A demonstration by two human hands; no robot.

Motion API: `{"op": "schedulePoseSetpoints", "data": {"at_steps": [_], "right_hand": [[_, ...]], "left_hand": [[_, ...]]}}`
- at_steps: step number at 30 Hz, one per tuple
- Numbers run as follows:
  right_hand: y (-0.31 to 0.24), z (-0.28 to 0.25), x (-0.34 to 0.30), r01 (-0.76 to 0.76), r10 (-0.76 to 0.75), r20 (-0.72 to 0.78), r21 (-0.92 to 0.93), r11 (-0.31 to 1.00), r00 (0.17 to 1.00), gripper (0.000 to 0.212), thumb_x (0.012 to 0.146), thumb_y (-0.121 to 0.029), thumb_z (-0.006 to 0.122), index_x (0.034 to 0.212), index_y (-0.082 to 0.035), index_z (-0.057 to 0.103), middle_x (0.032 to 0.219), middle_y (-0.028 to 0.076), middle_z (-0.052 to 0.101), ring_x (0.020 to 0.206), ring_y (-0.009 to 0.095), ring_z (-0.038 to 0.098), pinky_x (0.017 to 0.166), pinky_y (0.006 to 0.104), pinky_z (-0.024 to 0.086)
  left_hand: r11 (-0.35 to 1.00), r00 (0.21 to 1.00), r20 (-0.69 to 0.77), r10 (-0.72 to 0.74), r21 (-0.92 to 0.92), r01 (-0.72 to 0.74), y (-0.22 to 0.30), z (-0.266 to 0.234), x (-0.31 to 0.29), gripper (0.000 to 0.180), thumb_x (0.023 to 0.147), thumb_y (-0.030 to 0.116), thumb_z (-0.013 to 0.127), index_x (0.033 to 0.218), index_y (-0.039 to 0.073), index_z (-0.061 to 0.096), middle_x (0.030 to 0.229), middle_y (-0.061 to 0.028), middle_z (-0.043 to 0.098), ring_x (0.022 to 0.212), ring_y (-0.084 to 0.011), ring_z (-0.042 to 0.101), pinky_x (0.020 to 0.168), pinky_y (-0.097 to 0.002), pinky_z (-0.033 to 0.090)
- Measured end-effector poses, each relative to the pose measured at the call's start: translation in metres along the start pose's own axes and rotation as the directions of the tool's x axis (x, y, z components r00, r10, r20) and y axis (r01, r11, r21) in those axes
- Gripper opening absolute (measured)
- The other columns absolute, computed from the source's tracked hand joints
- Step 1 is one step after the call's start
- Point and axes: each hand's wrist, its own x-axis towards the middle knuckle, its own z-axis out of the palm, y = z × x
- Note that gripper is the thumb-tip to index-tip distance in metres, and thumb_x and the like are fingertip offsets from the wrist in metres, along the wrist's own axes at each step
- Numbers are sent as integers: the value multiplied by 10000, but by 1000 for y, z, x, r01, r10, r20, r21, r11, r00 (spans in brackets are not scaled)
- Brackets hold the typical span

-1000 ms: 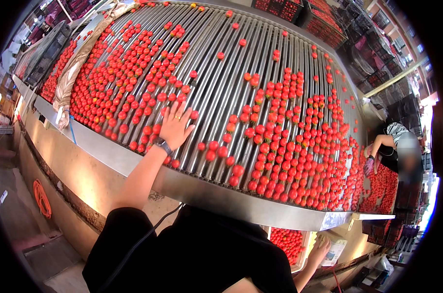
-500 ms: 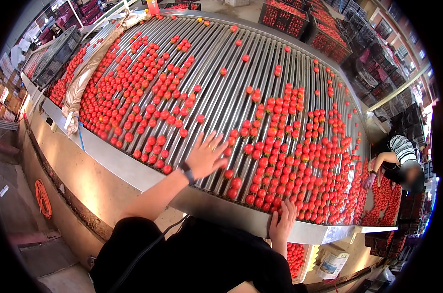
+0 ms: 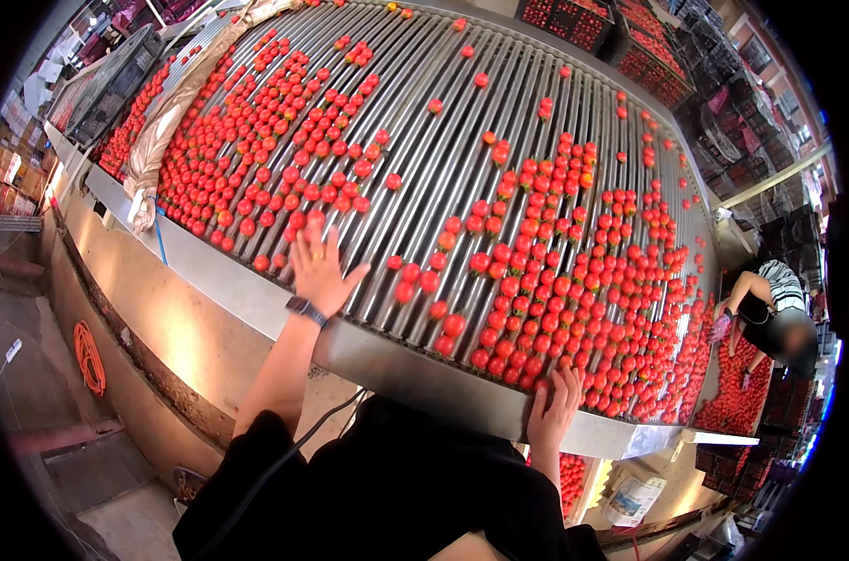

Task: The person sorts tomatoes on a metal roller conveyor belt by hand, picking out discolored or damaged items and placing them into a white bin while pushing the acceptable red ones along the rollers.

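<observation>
My left hand (image 3: 320, 273) lies open over the near edge of a metal roller conveyor (image 3: 401, 112), fingers spread, with a ring and a dark wristband. Its fingertips reach the lower end of a broad patch of red tomatoes (image 3: 242, 154); a tomato or two may be hidden beneath. A few loose tomatoes (image 3: 410, 274) sit just right of its thumb. My right hand (image 3: 557, 402) rests on the conveyor's metal rim (image 3: 443, 379), fingers extended and slightly bent, by the near edge of a second dense patch of tomatoes (image 3: 546, 290). I see nothing held in either hand.
A co-worker (image 3: 780, 299) bends over more tomatoes at the far right. Crates of tomatoes (image 3: 649, 70) stand beyond the conveyor. Wrapped beige cloth (image 3: 167, 117) crosses its left part. An orange coiled hose (image 3: 89, 358) hangs at lower left; a pale bag (image 3: 633, 496) sits below right.
My left hand has swung left from the middle rollers to the left patch of tomatoes. Several loose tomatoes now lie where it was. My right hand stays by the rim; the view has shifted slightly.
</observation>
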Motion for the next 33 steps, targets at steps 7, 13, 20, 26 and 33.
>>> {"op": "schedulePoseSetpoints", "data": {"at_steps": [7, 13, 20, 26, 33], "right_hand": [[17, -1, -5, -7, 13, -58, 106, 994, 998, 305, 841, -74, 570, 1137, -11, 540, 1282, 177, 476, 1258, 389, 379, 1053, 490, 284], [27, -2, -7, -12, 26, -96, 140, 990, 995, 308, 850, -76, 550, 1149, -3, 527, 1270, 184, 485, 1250, 390, 386, 1045, 476, 293], [36, -10, -8, -31, 46, -80, 177, 984, 996, 317, 843, -70, 549, 1152, -3, 525, 1262, 184, 489, 1243, 387, 394, 1041, 474, 295], [45, -12, -6, -21, 36, -83, 164, 986, 996, 297, 838, -54, 547, 1131, -6, 534, 1254, 181, 494, 1222, 381, 415, 1035, 480, 299], [58, -17, -10, -23, 41, -112, 159, 987, 993, 275, 851, -58, 540, 1120, -2, 537, 1250, 182, 501, 1204, 385, 427, 1017, 465, 326]], "left_hand": [[853, 871, -33, 490, -192, -486, 85, 0, -9, 711, 874, 487, 525, 1409, 66, 317, 1489, -203, 215, 1378, -394, 167, 1109, -538, 123], [722, 731, 55, 680, -221, -656, 113, 17, -43, 712, 857, 558, 498, 1400, 117, 363, 1503, -144, 224, 1405, -312, 155, 1114, -547, 86], [725, 742, -103, 663, -159, -670, 130, 6, -3, 698, 850, 566, 509, 1386, 136, 389, 1498, -122, 247, 1401, -327, 151, 1104, -554, 133], [670, 678, 73, 732, -258, -696, 134, 9, -16, 632, 887, 502, 488, 1401, 153, 373, 1480, -126, 291, 1390, -315, 202, 1138, -487, 70], [852, 812, -542, 214, -303, -427, 69, -35, 48, 337, 791, 16, 510, 1122, 11, 575, 1160, -177, 573, 1110, -352, 508, 969, -436, 394]]}}
